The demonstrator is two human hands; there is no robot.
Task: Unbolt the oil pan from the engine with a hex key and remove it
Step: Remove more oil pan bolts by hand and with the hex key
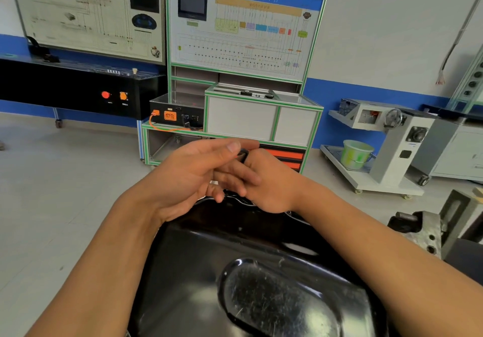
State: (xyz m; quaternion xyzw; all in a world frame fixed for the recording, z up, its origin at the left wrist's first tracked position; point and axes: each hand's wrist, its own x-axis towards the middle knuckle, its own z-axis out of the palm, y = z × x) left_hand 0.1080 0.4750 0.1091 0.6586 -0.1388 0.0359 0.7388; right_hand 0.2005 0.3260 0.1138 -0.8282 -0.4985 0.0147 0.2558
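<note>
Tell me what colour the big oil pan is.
The oil pan is shiny black, seen best in the head view.

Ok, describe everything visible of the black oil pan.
The oil pan is glossy black, seemingly painted metal, filling the lower middle of the view. A raised oval bulge near the camera is scuffed with pale scratches. Its wavy far rim lies under the left hand and right hand; contact cannot be told.
</note>
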